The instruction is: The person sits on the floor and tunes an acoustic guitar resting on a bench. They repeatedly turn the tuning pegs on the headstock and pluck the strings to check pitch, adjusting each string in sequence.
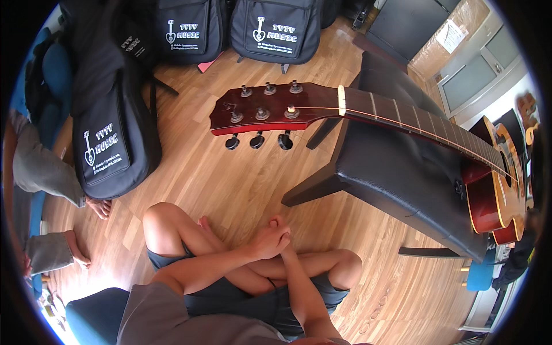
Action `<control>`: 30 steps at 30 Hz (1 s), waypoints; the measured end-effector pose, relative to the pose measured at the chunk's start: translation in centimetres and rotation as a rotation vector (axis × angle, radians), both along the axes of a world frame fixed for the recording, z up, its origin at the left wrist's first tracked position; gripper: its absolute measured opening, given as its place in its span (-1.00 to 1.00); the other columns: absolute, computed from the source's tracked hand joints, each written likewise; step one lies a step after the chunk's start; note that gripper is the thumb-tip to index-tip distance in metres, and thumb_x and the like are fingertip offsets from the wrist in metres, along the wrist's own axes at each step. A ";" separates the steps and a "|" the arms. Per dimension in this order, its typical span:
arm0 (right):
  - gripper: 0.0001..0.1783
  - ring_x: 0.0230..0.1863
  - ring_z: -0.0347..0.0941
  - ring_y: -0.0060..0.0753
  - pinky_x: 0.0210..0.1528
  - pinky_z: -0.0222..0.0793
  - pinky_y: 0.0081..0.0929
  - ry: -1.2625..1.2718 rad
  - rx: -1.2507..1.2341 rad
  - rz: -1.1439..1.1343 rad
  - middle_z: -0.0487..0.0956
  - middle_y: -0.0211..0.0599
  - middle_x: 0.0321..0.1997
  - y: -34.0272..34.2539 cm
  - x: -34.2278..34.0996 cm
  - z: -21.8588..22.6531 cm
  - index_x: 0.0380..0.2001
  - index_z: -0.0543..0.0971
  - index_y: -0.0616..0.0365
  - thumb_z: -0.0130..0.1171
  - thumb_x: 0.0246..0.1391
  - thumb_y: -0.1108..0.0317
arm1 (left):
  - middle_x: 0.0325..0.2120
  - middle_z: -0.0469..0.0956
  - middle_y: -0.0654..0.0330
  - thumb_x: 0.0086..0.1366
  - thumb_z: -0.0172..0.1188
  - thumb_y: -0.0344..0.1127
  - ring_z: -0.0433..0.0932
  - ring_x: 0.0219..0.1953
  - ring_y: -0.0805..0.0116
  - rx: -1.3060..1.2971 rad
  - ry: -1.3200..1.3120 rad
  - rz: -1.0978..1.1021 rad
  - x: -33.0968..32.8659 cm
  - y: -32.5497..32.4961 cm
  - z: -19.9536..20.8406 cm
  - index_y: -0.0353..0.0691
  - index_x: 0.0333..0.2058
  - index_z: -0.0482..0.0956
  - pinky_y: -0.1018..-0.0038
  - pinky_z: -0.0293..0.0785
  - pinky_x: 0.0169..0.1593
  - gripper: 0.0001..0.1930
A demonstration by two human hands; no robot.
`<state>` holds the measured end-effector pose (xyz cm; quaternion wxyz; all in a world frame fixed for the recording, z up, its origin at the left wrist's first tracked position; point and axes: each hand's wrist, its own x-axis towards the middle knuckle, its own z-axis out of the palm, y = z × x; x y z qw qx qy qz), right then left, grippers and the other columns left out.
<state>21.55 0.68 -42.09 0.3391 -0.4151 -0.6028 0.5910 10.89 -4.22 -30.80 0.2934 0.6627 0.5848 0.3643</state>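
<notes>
My left hand (268,242) and my right hand (278,222) are closed together above my crossed legs. Their fingers are pressed against each other, and whatever may be between them is hidden. Beyond them an acoustic guitar (498,195) lies across a black padded bench (397,178). Its dark red headstock (253,109) sticks out past the bench's left side, with black tuning pegs (257,140) along the near edge. A single copper-coloured string (379,118) runs from one tuning post over the white nut and along the fretboard. Neither hand touches the guitar.
Black guitar bags (118,132) stand at the left and far side. Another person's bare foot (77,250) and hand (99,207) show at the left. A wrapped carton (448,39) and a grey cabinet (483,69) stand far right. A blue seat (98,315) is near my left.
</notes>
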 end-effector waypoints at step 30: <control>-0.65 0.08 0.57 0.24 0.09 0.47 0.01 -0.360 0.226 0.116 0.67 0.14 0.00 -3.8 1.6 -0.5 -0.05 0.62 0.20 0.23 0.21 0.20 | -0.41 0.65 -0.23 0.53 0.05 0.13 0.64 -0.30 -0.32 -0.129 0.090 0.232 1.3 -2.6 -2.2 -0.25 -0.26 0.66 -0.05 0.54 -0.21 -0.49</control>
